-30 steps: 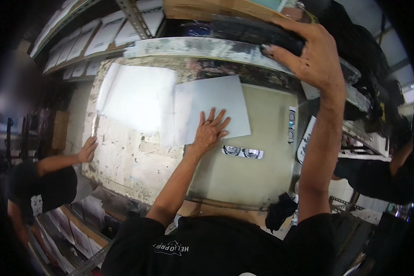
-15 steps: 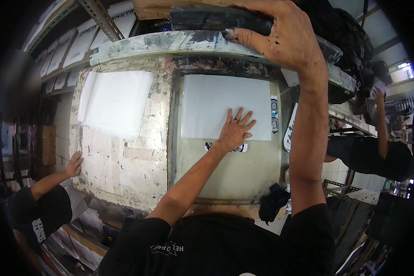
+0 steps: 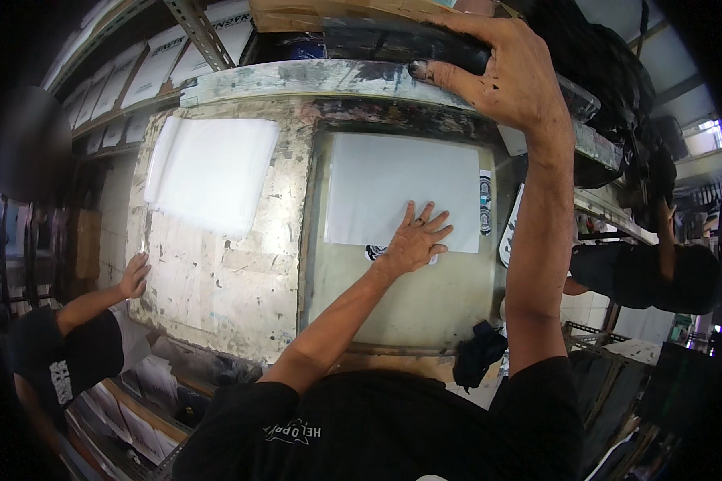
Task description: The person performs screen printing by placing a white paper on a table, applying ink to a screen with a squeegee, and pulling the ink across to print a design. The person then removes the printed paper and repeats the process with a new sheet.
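My left hand (image 3: 417, 240) lies flat with fingers spread on the lower right part of a white sheet (image 3: 393, 172), pressing it to a pale greenish board (image 3: 361, 305). Black printed patterns peek out at the sheet's lower edge, and a printed strip (image 3: 484, 204) shows at its right. At the far side my right hand (image 3: 513, 68) is wrapped over a dark bar (image 3: 401, 44), its stained thumb on the near side. Just below that bar runs a paint-stained beam (image 3: 297, 78). What the fingertips touch behind the bar is hidden.
A stack of white sheets (image 3: 217, 164) lies on the worn board (image 3: 257, 297) at left. One person's hand (image 3: 135, 276) rests on its left edge; another person (image 3: 642, 268) stands at right. Shelves (image 3: 144, 72) line the far left. A black cloth (image 3: 480, 353) hangs near the front edge.
My view has shifted slightly, so the boards and sheets sit further right. My left hand remains spread on the sheet, and my right hand keeps its hold on the dark bar.
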A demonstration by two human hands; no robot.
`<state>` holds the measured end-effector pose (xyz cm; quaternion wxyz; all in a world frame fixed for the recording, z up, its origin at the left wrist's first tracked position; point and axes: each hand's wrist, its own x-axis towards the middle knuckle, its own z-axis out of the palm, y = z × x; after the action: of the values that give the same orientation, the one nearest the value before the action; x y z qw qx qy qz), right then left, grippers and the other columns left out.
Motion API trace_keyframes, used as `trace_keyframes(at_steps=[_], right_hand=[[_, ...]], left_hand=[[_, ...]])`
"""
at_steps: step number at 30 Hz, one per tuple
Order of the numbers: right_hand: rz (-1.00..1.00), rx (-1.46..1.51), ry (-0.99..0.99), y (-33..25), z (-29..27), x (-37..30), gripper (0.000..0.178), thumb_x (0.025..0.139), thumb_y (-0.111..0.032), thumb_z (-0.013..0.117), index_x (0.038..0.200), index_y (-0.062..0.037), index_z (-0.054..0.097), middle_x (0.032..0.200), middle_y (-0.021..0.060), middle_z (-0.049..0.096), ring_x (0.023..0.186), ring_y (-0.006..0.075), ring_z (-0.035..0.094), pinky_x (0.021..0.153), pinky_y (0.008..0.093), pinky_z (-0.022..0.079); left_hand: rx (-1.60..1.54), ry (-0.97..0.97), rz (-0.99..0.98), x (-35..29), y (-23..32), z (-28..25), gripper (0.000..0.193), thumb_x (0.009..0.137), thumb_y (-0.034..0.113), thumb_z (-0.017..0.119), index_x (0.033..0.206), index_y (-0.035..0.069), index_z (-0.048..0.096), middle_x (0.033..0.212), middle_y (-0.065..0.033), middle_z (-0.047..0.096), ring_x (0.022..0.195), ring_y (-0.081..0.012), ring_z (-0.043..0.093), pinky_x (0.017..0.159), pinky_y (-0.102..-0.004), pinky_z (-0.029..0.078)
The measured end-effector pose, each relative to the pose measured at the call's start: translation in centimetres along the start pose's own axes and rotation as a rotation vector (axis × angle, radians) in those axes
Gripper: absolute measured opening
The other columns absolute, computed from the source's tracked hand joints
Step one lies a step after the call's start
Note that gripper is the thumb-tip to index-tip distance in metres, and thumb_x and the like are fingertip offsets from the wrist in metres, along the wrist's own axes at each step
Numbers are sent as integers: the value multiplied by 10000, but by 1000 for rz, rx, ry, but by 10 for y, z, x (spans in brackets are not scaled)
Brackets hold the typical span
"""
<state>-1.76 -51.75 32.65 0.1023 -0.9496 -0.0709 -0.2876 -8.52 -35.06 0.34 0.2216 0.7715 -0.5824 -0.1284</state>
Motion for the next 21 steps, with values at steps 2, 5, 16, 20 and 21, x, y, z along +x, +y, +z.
trace_keyframes(at_steps=[2,5,16,20,21], right_hand=[[-46,14,3,-2,1,1,507,740,-400,846,1132,-85,776,1012,161,769,841,276,743,777,356,554],[-1,-30,-8,-11,1,-10,466,759,-347,834,1157,-116,767,1033,181,759,856,301,744,791,361,561],[178,221,-98,-96,57,-161,456,766,-200,792,1218,-229,745,893,141,690,743,307,675,694,394,531],[391,416,-399,-82,111,-201,434,792,-198,784,1221,-248,745,962,167,719,806,332,694,754,432,542],[392,422,-367,-81,128,-216,458,803,-207,785,1252,-277,726,992,198,729,832,377,696,783,475,541]], left_hand=[[-39,38,29,-5,-2,-9,544,1007,448,523,1487,192,515,1595,-39,418,1518,-340,274,1245,-615,80],[-409,362,-66,-23,2,-55,606,966,424,621,1497,163,491,1552,-77,468,1440,-356,404,1224,-594,193],[-1128,1218,-521,-207,-53,-116,787,599,-81,892,1303,-16,546,1158,-96,666,1049,-194,642,916,-345,547],[-913,1073,-681,-237,-67,-63,975,547,-7,945,1410,-41,491,1232,-91,645,1118,-203,615,1015,-350,481],[-834,1118,-647,-237,-68,-56,1019,502,86,988,1401,-26,520,1360,-125,578,1234,-254,552,1056,-389,456]])
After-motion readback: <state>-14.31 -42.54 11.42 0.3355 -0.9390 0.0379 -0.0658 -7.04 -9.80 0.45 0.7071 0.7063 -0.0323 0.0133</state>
